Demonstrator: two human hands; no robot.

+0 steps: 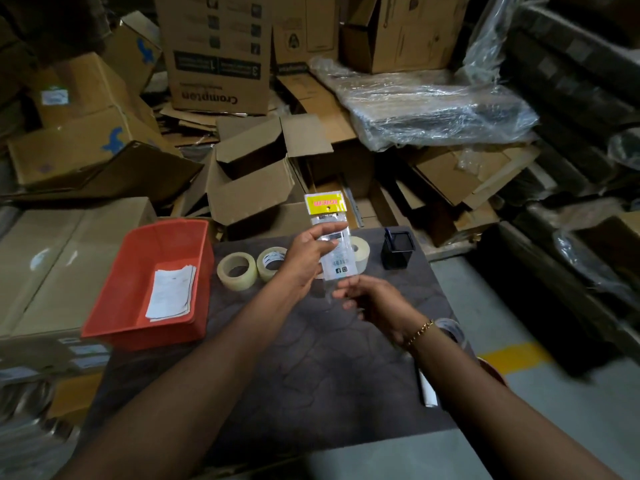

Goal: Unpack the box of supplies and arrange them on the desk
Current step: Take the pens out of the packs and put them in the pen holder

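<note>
Over the dark desk point(311, 368) both my forearms reach forward from 6 o'clock, the left coming in from 7, the right from 5. My left hand point(308, 254) is raised above the desk's far half, thumb uppermost, fingers pinching a clear packet point(330, 237) at about its middle. The packet stands nearly upright, its long axis running 12 to 6, the yellow header card at the 12 end and the barcode end pointing down toward me. My right hand point(367, 296) sits just below the packet's lower end, fingers loosely curled and a little blurred; I cannot tell whether they touch the plastic or grip anything. A gold bracelet point(420, 332) circles that wrist.

At 9 o'clock of the packet, two tape rolls point(237, 271) lie side by side on the desk, and a third, paler roll point(360, 252) shows behind the packet. At 2 o'clock stands a black pen holder point(398, 249). Off the desk's left edge, at 9, an orange bin point(138, 271) holds folded papers point(171, 292).
</note>
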